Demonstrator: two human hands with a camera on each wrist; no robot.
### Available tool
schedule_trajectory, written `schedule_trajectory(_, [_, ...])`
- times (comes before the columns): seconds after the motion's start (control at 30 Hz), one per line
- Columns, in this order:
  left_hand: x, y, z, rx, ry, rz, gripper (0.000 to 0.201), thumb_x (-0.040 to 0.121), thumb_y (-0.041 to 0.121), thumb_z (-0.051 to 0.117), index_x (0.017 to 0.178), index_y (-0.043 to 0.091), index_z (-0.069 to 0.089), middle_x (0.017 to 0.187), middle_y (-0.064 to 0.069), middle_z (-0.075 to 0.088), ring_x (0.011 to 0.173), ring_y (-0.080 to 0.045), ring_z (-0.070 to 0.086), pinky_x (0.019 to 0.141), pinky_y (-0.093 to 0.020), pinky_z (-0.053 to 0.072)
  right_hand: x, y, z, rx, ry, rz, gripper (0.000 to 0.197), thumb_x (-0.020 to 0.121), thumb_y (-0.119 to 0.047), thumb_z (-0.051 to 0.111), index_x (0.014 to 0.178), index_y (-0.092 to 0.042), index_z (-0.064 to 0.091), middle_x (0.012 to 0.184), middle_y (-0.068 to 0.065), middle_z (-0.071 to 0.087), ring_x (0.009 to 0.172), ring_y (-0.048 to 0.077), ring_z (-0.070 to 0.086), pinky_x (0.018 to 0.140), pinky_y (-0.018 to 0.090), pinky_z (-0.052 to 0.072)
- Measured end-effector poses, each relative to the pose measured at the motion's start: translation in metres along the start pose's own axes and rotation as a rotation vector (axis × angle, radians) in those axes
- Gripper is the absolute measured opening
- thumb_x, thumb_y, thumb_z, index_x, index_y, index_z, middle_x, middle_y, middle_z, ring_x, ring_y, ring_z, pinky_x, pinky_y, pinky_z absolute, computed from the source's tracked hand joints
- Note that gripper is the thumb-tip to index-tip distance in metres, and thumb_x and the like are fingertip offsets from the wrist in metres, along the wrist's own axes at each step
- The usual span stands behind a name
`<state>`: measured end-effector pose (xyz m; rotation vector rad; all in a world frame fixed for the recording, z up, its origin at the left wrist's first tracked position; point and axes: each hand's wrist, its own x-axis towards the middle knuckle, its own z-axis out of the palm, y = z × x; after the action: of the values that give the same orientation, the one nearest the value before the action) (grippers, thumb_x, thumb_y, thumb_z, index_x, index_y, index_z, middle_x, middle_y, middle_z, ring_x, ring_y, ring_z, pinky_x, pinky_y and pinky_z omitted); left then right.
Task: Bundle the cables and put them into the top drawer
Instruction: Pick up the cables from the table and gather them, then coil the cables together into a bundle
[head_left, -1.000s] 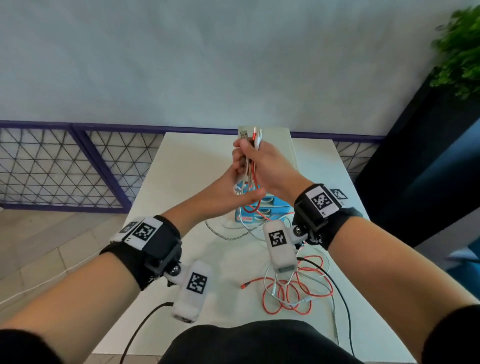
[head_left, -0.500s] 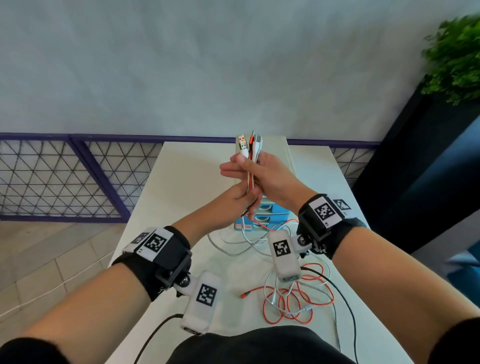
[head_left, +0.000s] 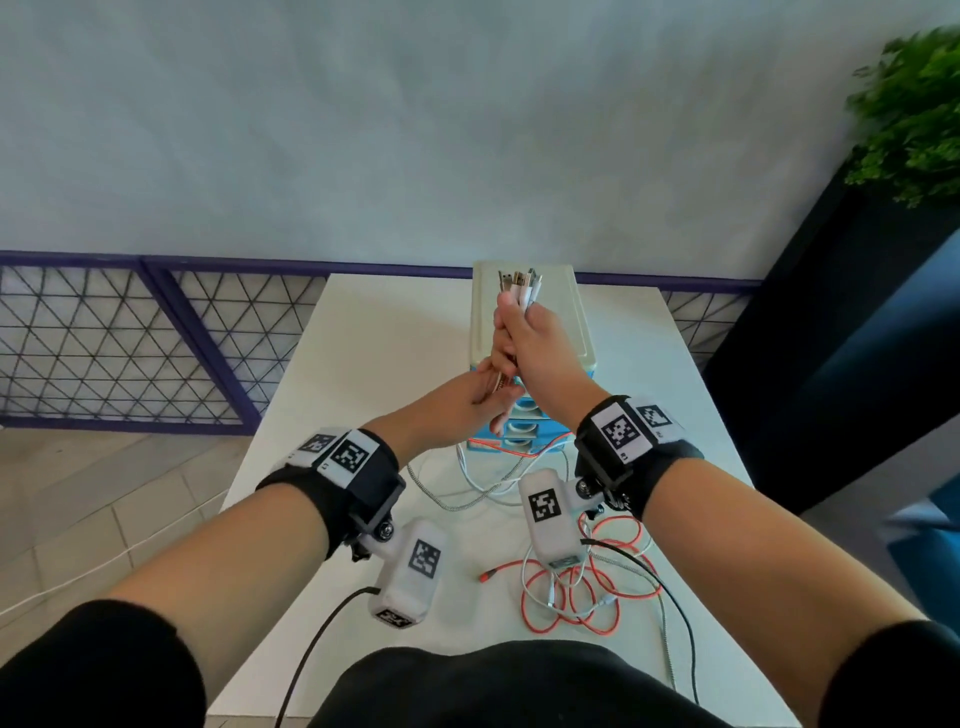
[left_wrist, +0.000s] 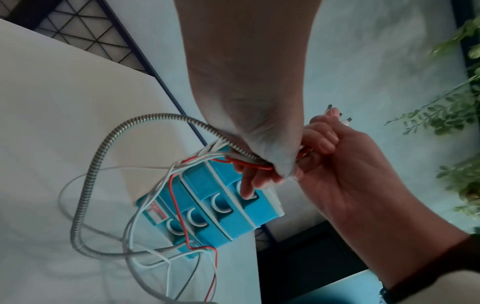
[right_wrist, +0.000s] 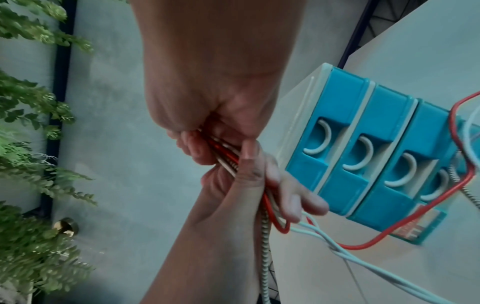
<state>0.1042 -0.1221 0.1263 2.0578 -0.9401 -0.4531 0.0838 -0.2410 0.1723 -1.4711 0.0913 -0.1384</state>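
Note:
Several cables, red, white and braided silver, are gathered upright into one bundle whose plug ends (head_left: 519, 283) stick out above my right hand (head_left: 522, 335). That hand grips the bundle in a fist. Just beneath it my left hand (head_left: 488, 387) pinches the same strands (right_wrist: 226, 154) between thumb and fingers. Their loose lengths hang to the table: a silver braided loop (left_wrist: 103, 164) and a red coil (head_left: 587, 597). Behind the hands stands the blue drawer unit (right_wrist: 363, 164) with a grey top (head_left: 561, 312). Its top drawer (right_wrist: 335, 102) and the lower ones are closed.
The white table (head_left: 363, 364) ends at a purple mesh railing (head_left: 130, 338) on the left and back. A dark cabinet (head_left: 831, 312) with a green plant (head_left: 914, 114) stands on the right. Black camera leads (head_left: 675, 613) trail over the table's near edge.
My right hand's fingers, spread half a second ago, have closed round the bundle again. The left hand has stayed just under it on the strands.

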Motion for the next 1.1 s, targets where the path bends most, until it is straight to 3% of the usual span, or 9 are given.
schedule_trajectory(0.1, [0.001, -0.008, 0.008, 0.049, -0.016, -0.047, 0.041, 0.099, 0.036, 0.037, 0.061, 0.02, 0.047, 0.061, 0.008, 0.052, 0.055, -0.001, 0.046, 0.066, -0.022, 0.038, -0.001, 0.006, -0.002, 0.052, 0.026, 0.034, 0.035, 0.101, -0.032, 0.042, 0.073, -0.013, 0.041, 0.047, -0.005, 0.027, 0.036, 0.011, 0.025, 0.045, 0.029, 0.035])
schedule_trajectory(0.23, [0.001, -0.018, 0.017, 0.157, -0.046, -0.098, 0.034, 0.098, 0.032, 0.039, 0.069, 0.018, 0.046, 0.069, 0.001, 0.054, 0.061, -0.011, 0.047, 0.067, -0.026, 0.041, -0.003, 0.002, -0.004, 0.032, 0.053, 0.043, 0.034, 0.101, -0.033, 0.042, 0.073, -0.015, 0.041, 0.048, -0.006, 0.027, 0.037, 0.009, 0.024, 0.038, 0.02, 0.024])
schedule_trajectory(0.37, [-0.013, -0.042, 0.02, 0.145, -0.018, -0.251, 0.034, 0.098, 0.036, 0.041, 0.069, 0.019, 0.047, 0.07, 0.002, 0.052, 0.06, -0.013, 0.044, 0.058, -0.017, 0.034, -0.001, -0.02, -0.007, 0.075, 0.045, 0.018, 0.035, 0.101, -0.035, 0.042, 0.071, -0.017, 0.04, 0.048, -0.008, 0.027, 0.036, 0.007, 0.022, 0.038, 0.018, 0.02])
schedule_trajectory(0.47, [-0.014, -0.051, 0.022, 0.127, 0.003, -0.256, 0.033, 0.096, 0.037, 0.042, 0.072, 0.017, 0.052, 0.075, -0.003, 0.054, 0.066, -0.016, 0.047, 0.066, -0.027, 0.037, -0.004, -0.024, -0.005, 0.025, 0.029, 0.0, 0.035, 0.101, -0.034, 0.042, 0.07, -0.017, 0.041, 0.046, -0.01, 0.028, 0.036, 0.008, 0.022, 0.039, 0.018, 0.019])
schedule_trajectory(0.6, [-0.016, -0.059, 0.021, 0.183, 0.019, -0.284, 0.03, 0.081, 0.047, 0.045, 0.062, 0.024, 0.041, 0.069, 0.005, 0.043, 0.065, -0.022, 0.046, 0.07, -0.036, 0.04, -0.007, -0.026, -0.003, -0.019, 0.017, -0.001, 0.034, 0.101, -0.032, 0.042, 0.072, -0.015, 0.043, 0.044, -0.012, 0.03, 0.036, 0.007, 0.023, 0.039, 0.018, 0.019])
schedule_trajectory(0.73, [-0.02, -0.063, 0.011, 0.296, 0.054, -0.356, 0.021, 0.083, 0.042, 0.05, 0.071, 0.025, 0.052, 0.08, 0.004, 0.052, 0.081, -0.026, 0.056, 0.08, -0.036, 0.044, -0.006, -0.028, -0.002, -0.035, 0.025, -0.009, 0.034, 0.101, -0.032, 0.042, 0.072, -0.014, 0.043, 0.043, -0.012, 0.031, 0.035, 0.007, 0.023, 0.041, 0.019, 0.018])
schedule_trajectory(0.87, [-0.032, -0.078, -0.005, 0.36, 0.039, -0.465, 0.021, 0.083, 0.036, 0.053, 0.071, 0.02, 0.047, 0.077, -0.003, 0.053, 0.08, -0.029, 0.057, 0.073, -0.035, 0.045, -0.004, -0.035, -0.008, -0.047, 0.061, -0.032, 0.035, 0.101, -0.031, 0.042, 0.071, -0.015, 0.043, 0.04, -0.012, 0.031, 0.034, 0.008, 0.023, 0.041, 0.019, 0.017])
schedule_trajectory(1.0, [-0.05, -0.091, -0.024, 0.304, 0.175, -0.574, 0.025, 0.091, 0.032, 0.043, 0.072, 0.021, 0.055, 0.07, -0.005, 0.056, 0.071, -0.027, 0.054, 0.064, -0.031, 0.039, 0.003, -0.049, -0.025, -0.047, 0.086, -0.068, 0.034, 0.101, -0.032, 0.043, 0.072, -0.015, 0.044, 0.041, -0.013, 0.032, 0.035, 0.008, 0.024, 0.039, 0.017, 0.02])
schedule_trajectory(1.1, [-0.038, -0.086, -0.038, 0.402, 0.236, -0.577, 0.02, 0.095, 0.029, 0.043, 0.099, 0.027, 0.063, 0.105, -0.009, 0.066, 0.094, -0.03, 0.061, 0.08, -0.035, 0.045, 0.004, -0.048, -0.028, -0.123, 0.055, -0.061, 0.034, 0.1, -0.034, 0.043, 0.073, -0.015, 0.045, 0.043, -0.012, 0.033, 0.037, 0.009, 0.025, 0.039, 0.02, 0.02])
